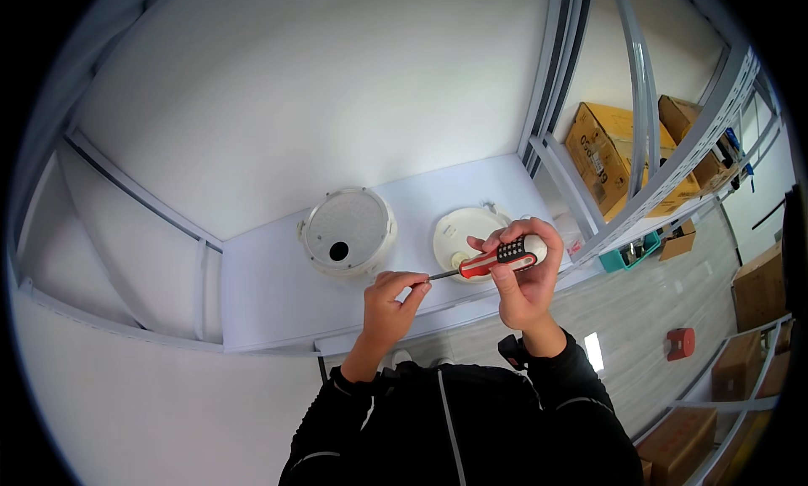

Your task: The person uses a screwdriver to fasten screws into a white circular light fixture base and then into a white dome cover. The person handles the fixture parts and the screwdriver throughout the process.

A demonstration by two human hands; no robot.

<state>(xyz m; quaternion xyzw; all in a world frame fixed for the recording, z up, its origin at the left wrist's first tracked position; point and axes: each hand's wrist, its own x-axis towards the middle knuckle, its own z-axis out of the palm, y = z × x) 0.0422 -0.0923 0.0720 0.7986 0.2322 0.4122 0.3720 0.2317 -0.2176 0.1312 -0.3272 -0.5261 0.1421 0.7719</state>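
Black sleeves at bottom edge, then both hands raised over the near edge of the white table (278, 292): right hand (526, 271) closed in a full fist on the red, white and black handle of a screwdriver (492, 260), left hand (391, 297) pinching the tip of its thin metal shaft between thumb and fingertips, other fingers curled. Screwdriver lies roughly level between the hands, above table's front. Behind on the table: white round cover with a dark hole (347, 232), left, and white round base (463, 238), partly hidden by the right hand; cardboard boxes (610, 154) beyond the frame, right.
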